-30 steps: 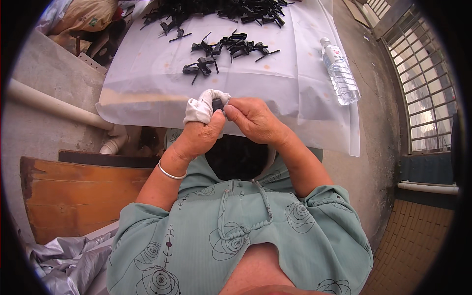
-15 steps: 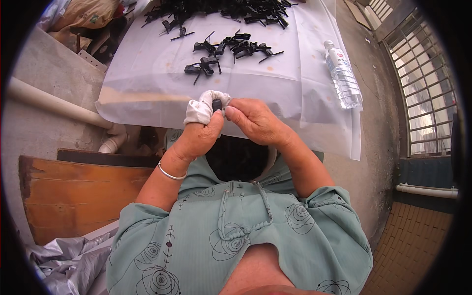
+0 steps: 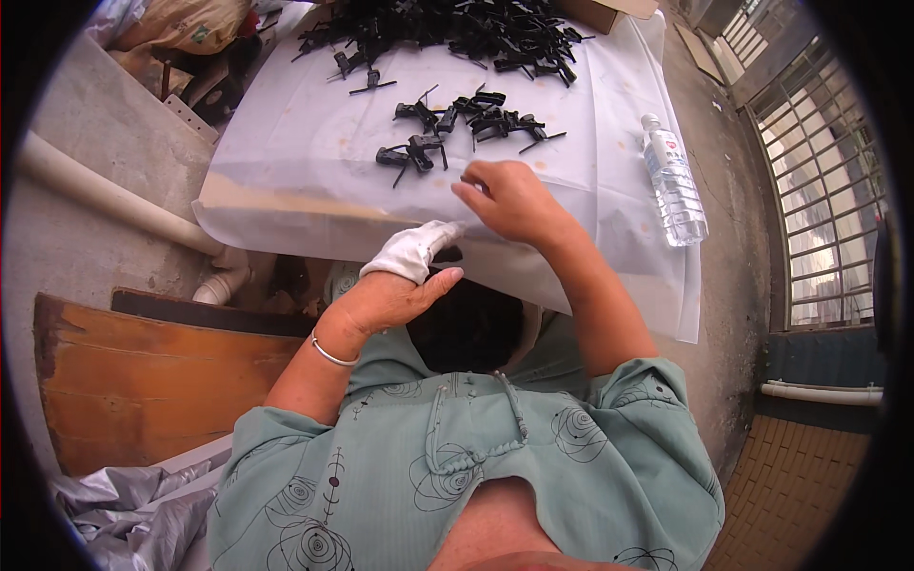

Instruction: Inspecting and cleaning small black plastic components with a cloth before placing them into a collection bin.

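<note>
Two forearms angle inward, left hand spread, right hand curled, grip unclear.

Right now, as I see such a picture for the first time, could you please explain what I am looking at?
There is no machine here: these are a person's own two hands. The camera is worn on the head and looks down; its fisheye lens bends straight edges. On the white-covered table lie a large pile of small black parts at the far side and a smaller group nearer. A clear bottle is on the right. The left hand has white cloth over its fingers; I cannot tell whether the dark patch beside them is something held. The bare right hand is near the table's front edge, with nothing visibly held.
</note>
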The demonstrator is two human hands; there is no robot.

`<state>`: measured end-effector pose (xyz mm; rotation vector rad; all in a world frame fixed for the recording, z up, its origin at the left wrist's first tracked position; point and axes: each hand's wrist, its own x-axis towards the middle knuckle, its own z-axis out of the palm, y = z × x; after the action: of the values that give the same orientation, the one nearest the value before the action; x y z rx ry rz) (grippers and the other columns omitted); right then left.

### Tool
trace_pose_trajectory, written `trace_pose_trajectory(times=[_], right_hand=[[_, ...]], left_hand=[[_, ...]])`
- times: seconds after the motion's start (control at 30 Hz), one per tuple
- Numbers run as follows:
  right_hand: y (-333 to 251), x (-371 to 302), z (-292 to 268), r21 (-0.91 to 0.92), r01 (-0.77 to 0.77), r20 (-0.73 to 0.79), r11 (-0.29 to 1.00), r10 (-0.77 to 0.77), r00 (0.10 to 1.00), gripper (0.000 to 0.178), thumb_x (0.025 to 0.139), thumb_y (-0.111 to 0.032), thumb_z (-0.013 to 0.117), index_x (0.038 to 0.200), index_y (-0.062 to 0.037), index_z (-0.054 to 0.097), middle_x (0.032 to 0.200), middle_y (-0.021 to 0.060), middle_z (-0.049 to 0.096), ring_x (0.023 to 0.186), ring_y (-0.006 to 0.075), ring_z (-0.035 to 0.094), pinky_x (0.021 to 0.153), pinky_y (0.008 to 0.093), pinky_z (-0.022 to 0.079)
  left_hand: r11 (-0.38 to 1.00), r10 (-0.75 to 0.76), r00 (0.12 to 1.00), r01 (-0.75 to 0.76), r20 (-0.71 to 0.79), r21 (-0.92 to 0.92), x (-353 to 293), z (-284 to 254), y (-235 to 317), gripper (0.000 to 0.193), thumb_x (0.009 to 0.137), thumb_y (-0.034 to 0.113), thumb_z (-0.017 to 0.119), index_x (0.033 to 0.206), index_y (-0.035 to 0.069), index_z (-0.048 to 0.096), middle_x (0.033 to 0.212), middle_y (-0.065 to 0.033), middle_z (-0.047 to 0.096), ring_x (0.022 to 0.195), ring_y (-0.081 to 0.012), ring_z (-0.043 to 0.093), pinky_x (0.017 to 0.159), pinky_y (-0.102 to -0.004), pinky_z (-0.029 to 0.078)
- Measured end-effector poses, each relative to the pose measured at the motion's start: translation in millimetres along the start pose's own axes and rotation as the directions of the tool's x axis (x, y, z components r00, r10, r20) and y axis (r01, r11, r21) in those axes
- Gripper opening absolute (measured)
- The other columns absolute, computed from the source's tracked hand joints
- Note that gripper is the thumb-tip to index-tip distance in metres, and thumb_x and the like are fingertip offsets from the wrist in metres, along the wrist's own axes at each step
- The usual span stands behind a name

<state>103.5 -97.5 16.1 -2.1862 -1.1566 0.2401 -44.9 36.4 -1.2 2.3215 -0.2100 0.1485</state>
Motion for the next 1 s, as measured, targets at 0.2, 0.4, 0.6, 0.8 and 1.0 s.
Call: trace_pose_trajectory(times=[0.2,0.4,0.6,0.8,1.0], right_hand=[[19.3,66.6,38.8,-0.228,0.001,-0.102,0.974,-0.025,0.994,0.021,0.079,-0.020,0.056,0.090,-0.0026,0.054,0.080,0.0180,0.062,0.079,0.0355,0.060,0.069,0.0439,0.047],[9.4,16.7,23.7,-0.151,-0.030,-0.127,0.988,0.011,0.992,0.019,0.079,-0.020,0.057,0.083,-0.0019,0.054,0.076,0.0175,0.062,0.075,0.0356,0.059,0.065,0.0430,0.047],[-14.7,-28.9,14.6,0.236,0.064,-0.073,0.970,-0.048,0.996,0.024,0.085,-0.022,0.054,0.075,0.0000,0.054,0.064,0.0180,0.056,0.061,0.0360,0.055,0.056,0.0413,0.043],[-21.2,-45.5,30.2,0.192,0.213,-0.434,0.958,-0.112,0.894,0.019,0.087,-0.015,0.054,0.075,-0.0001,0.052,0.059,0.0114,0.052,0.051,0.0254,0.049,0.051,0.0325,0.041],[-34.5,-61.8,11.9,0.371,0.350,-0.391,0.860,-0.197,0.899,0.014,0.083,-0.013,0.061,0.081,-0.0020,0.053,0.057,0.0059,0.048,0.048,0.0165,0.047,0.047,0.0266,0.038]], left_hand=[[0.959,-0.106,0.988,0.072,-0.113,-0.273,6.0,8.5,-15.3,0.027,0.086,0.010,0.054,0.112,0.001,0.052,0.097,-0.0087,0.057,0.069,-0.0126,0.059,0.061,-0.0248,0.048],[0.923,-0.207,0.900,0.049,-0.383,-0.382,14.2,6.3,-18.5,0.033,0.088,0.009,0.050,0.119,-0.001,0.042,0.097,-0.0082,0.055,0.066,-0.0107,0.056,0.058,-0.0241,0.047],[0.744,-0.235,0.953,0.049,-0.191,-0.667,19.5,10.6,-3.7,0.032,0.089,0.008,0.049,0.119,0.001,0.041,0.094,-0.0057,0.053,0.064,-0.0085,0.053,0.056,-0.0219,0.046],[0.503,-0.323,0.942,0.092,-0.088,-0.859,20.8,19.2,17.4,0.028,0.088,0.010,0.053,0.114,0.006,0.042,0.089,-0.0039,0.053,0.063,-0.0071,0.052,0.053,-0.0204,0.045],[0.525,-0.357,0.920,0.051,-0.165,-0.850,20.6,17.4,19.3,0.027,0.088,0.011,0.056,0.110,0.006,0.041,0.081,-0.0034,0.056,0.062,-0.0069,0.052,0.050,-0.0190,0.042]])
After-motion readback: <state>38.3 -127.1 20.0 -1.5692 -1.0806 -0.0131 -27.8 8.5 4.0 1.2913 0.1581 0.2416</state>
